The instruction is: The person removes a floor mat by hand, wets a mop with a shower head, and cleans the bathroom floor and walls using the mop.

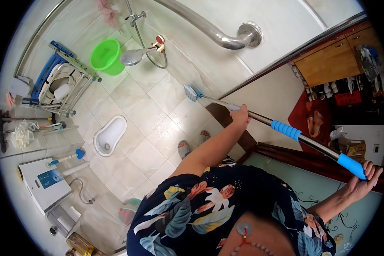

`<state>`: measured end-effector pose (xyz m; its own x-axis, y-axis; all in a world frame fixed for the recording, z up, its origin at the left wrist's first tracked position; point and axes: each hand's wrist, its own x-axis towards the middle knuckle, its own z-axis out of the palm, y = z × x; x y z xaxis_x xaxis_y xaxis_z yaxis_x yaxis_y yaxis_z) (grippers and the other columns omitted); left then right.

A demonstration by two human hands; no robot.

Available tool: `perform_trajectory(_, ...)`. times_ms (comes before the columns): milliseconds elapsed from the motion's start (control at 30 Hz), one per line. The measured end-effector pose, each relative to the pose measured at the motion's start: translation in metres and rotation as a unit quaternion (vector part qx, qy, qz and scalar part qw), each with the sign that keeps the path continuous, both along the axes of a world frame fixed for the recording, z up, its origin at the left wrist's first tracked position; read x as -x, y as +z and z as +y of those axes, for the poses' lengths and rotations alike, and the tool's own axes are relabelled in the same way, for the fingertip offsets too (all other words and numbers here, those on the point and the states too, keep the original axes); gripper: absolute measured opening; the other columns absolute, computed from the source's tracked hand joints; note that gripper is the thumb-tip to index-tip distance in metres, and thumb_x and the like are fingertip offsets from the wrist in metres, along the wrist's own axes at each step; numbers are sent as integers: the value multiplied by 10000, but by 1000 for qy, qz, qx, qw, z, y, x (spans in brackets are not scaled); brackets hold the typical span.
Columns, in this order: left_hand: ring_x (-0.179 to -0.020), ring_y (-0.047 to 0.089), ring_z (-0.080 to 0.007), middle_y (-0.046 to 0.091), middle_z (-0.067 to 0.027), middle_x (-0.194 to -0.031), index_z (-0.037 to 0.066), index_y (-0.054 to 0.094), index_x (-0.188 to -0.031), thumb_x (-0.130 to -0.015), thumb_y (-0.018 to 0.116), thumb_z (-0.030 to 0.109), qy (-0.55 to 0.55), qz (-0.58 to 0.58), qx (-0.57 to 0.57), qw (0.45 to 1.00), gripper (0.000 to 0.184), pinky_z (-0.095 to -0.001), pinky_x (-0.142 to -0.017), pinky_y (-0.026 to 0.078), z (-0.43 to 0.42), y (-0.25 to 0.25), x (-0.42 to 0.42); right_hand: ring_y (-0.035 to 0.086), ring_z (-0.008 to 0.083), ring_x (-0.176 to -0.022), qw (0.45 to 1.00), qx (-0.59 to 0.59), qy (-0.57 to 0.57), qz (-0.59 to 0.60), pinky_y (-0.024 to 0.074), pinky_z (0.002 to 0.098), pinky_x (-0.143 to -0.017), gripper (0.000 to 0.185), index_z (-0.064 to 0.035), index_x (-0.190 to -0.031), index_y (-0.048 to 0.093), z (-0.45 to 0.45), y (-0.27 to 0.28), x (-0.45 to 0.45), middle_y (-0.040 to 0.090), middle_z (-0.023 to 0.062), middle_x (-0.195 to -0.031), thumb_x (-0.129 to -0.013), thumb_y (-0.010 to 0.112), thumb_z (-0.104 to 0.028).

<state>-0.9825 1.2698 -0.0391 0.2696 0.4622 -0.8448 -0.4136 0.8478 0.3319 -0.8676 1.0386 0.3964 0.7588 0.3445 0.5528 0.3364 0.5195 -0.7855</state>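
Observation:
A long-handled scrub brush [262, 118] runs diagonally across the view, with a metal pole and blue grips. Its blue and white brush head [192, 92] is at the tiled floor beside the base of the wall; whether it presses on the tiles I cannot tell. My left hand [240, 116] is wrapped round the pole, close to the grey joint. At the far right, my right hand [365, 181] grips the pole's blue end. Below the brush, my two sandalled feet [183, 149] stand on pale floor tiles [147, 128].
A squat toilet [110, 135] is set in the floor. A green bucket [106, 57], a shower head [134, 56] and a folded commode chair [59, 87] are at the upper left. A steel grab rail [209, 30] crosses the wall. An open doorway with a red mat [305, 113] lies right.

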Motion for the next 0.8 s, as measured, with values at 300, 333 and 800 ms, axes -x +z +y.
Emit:
perform_trajectory(300, -477, 514, -170, 539, -109, -661, -26, 455, -805, -851, 571, 263, 5, -12, -14, 1000, 316, -242, -359, 328, -3, -1, -1, 294, 141, -581, 1000, -10, 7, 9, 367, 323, -679, 399, -109, -593, 333, -1, -1, 2, 304, 17, -568, -956, 498, -130)
perform_trajectory(333, -476, 513, -169, 539, -110, -661, -29, 454, -808, -853, 568, 264, 6, -6, -13, 1000, 318, -241, -356, 326, -3, -3, -2, 294, 141, -580, 1000, -10, 12, 11, 366, 323, -678, 401, -110, -591, 332, -1, -1, 2, 304, 17, -566, -955, 498, -128)
perform_trajectory(800, -461, 475, -158, 531, -109, -652, -27, 467, -788, -854, 579, 290, 2, 3, -21, 1000, 342, -255, -364, 336, -9, 6, 2, 273, 141, -568, 1000, -17, 14, -3, 339, 319, -642, 397, -118, -604, 309, -2, 2, 9, 298, 17, -561, -955, 493, -114)
